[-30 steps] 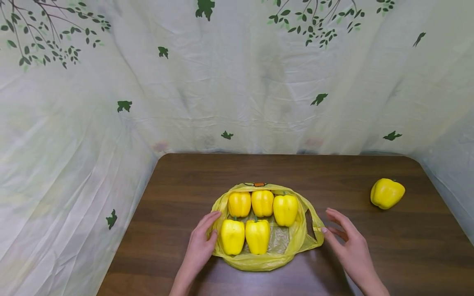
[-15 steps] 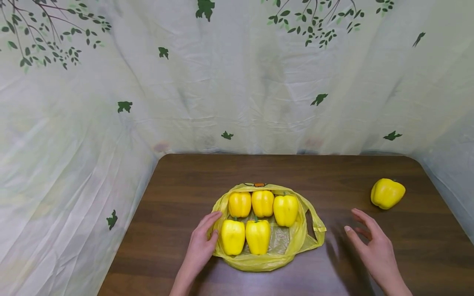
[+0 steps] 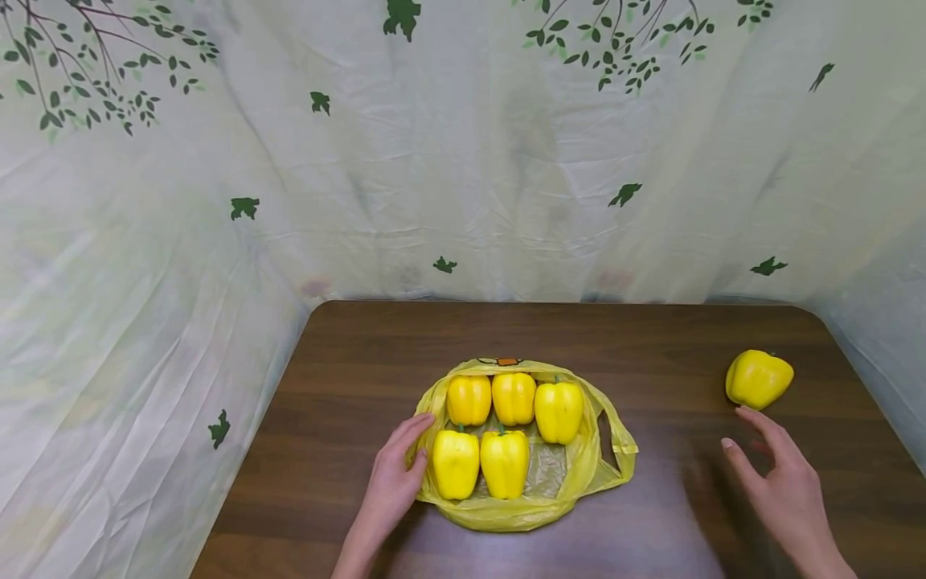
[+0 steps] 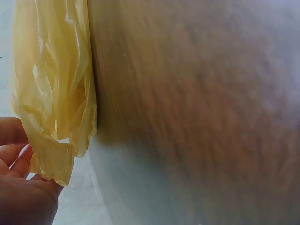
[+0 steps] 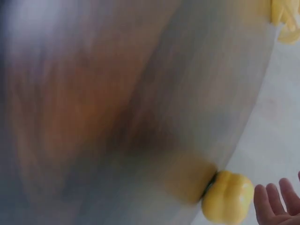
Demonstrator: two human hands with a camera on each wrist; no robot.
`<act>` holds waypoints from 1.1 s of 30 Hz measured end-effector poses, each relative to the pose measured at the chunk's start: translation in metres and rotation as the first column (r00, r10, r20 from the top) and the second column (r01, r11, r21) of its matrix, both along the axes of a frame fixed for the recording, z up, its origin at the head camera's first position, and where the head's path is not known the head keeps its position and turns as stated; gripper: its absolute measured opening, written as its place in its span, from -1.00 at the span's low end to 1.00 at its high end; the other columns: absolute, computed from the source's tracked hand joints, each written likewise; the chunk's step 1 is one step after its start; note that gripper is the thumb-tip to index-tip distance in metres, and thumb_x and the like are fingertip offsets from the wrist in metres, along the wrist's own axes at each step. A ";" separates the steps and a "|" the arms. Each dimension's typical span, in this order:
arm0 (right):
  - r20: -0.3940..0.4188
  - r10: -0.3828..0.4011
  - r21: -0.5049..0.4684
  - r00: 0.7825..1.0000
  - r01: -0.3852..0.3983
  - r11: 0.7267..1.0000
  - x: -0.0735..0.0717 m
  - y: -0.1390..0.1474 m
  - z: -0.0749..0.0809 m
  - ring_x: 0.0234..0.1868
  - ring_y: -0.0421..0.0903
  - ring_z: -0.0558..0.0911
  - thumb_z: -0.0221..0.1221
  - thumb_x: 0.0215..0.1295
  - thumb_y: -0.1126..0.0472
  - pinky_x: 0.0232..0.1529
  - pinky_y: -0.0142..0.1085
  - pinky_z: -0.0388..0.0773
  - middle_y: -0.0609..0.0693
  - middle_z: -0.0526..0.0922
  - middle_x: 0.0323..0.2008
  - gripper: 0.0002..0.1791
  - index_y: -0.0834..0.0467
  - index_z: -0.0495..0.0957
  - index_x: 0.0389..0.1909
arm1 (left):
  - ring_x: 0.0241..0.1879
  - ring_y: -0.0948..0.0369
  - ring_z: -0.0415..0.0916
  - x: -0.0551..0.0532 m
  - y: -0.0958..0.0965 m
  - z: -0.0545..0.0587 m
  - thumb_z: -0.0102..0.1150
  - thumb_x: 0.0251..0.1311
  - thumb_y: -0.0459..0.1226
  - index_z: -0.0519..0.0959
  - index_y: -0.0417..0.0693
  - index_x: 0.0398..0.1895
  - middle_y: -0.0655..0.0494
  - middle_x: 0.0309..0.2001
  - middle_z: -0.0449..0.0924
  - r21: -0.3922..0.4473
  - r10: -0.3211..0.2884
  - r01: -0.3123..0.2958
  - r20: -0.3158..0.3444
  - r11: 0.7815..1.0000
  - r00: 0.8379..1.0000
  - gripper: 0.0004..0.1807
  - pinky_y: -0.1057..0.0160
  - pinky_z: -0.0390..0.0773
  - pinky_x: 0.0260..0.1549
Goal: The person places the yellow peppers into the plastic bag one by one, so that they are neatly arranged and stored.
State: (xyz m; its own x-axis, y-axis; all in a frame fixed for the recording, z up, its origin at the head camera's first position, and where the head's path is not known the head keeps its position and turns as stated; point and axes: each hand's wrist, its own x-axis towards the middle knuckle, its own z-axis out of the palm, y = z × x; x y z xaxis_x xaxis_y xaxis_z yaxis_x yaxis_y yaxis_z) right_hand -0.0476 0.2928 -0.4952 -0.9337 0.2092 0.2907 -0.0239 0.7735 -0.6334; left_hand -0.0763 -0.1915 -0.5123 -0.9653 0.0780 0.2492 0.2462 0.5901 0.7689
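Observation:
My left hand holds the left edge of a yellow plastic bag on the table. In the left wrist view, the bag's handle lies between the thumb and fingers. Several yellow bell peppers stand inside the open bag, including a front one and one at the right. Another bell pepper rests on its side at the table's right. Just in front of it hovers my right hand, fingers spread and apart from it. From the right wrist, that pepper appears beside the fingertips.
The brown wooden table has rounded back corners. Behind and beside it hangs a pale cloth printed with leaves. At the bag's right side, its other handle spreads out flat toward the right.
Leaving the bag's right handle, my right hand has moved rightward to near the lone bell pepper. My left hand stays at the bag's left edge, and the peppers stay in place.

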 end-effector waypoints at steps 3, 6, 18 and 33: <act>-0.022 -0.026 -0.001 0.999 0.026 1.000 -0.003 0.007 0.001 -0.09 0.16 0.53 0.28 0.30 0.20 -0.26 -0.71 0.26 0.15 0.46 0.25 -0.42 0.11 0.41 0.33 | 0.24 0.08 0.41 0.000 0.000 0.000 0.17 0.10 -0.63 0.57 -0.18 0.17 0.12 0.19 0.51 -0.002 0.001 -0.001 0.002 1.000 1.000 -0.47 0.00 0.36 0.24; -0.049 -0.036 0.003 0.998 0.037 0.999 -0.007 0.013 0.004 -0.09 0.20 0.51 0.28 0.29 0.23 -0.21 -0.63 0.24 0.18 0.45 0.26 -0.42 0.13 0.41 0.33 | 0.24 0.07 0.41 0.000 0.000 0.001 0.17 0.10 -0.63 0.57 -0.18 0.17 0.12 0.19 0.51 -0.001 0.001 -0.001 0.005 1.000 1.000 -0.47 0.00 0.35 0.24; -0.133 0.054 0.006 0.990 -0.054 0.999 -0.029 0.036 0.008 0.22 0.49 0.28 0.23 0.30 0.34 0.32 0.20 0.15 0.34 0.29 0.35 -0.44 0.33 0.37 0.31 | 0.24 0.10 0.41 0.003 0.000 0.000 0.17 0.11 -0.62 0.58 -0.17 0.16 0.12 0.19 0.52 0.008 0.007 -0.007 0.008 1.000 1.000 -0.49 0.03 0.34 0.25; -0.036 0.052 0.086 0.998 -0.048 0.995 -0.055 0.060 0.006 0.29 0.56 0.10 0.16 0.37 0.22 0.33 0.35 -0.15 0.53 0.15 0.34 -0.37 0.48 0.23 0.32 | 0.25 0.06 0.41 0.002 0.000 0.003 0.17 0.12 -0.62 0.57 -0.17 0.18 0.09 0.19 0.51 0.010 0.003 -0.003 0.031 1.000 0.999 -0.48 -0.02 0.35 0.24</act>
State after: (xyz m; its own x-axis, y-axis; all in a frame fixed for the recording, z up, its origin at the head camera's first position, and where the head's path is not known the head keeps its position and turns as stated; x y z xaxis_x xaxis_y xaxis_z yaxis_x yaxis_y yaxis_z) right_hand -0.1021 0.3529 -0.4891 -0.9301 0.1354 0.3415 -0.0872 0.8217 -0.5632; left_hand -0.0744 -0.1914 -0.5095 -0.9729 0.0725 0.2195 0.2198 0.5829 0.7822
